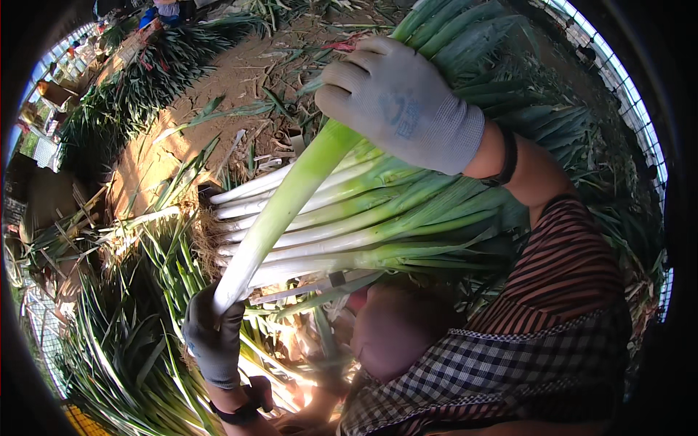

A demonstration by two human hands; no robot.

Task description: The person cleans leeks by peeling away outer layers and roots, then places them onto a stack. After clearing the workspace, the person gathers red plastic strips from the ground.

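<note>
A thick leek (291, 192) slants across the middle, its white root end low at left and its green leaves high at right. My right hand (400, 102), in a pale grey knit glove, is wrapped round its green upper part. Around the white lower end, my left hand (214, 338) is closed in a darker-looking grey glove; the tip is partly hidden by the fingers. Behind and beneath this stalk lies a row of leeks (342, 236), side by side, white shanks to the left and leaves to the right. Their brown roots (207, 240) show at the left.
A large heap of leeks (123, 349) fills the lower left. Another leafy pile (160, 73) stretches along the upper left. Between them is brown soil (203, 87) strewn with dry scraps. A mesh fence (625, 80) curves along the right rim. My checked apron (465, 370) shows below.
</note>
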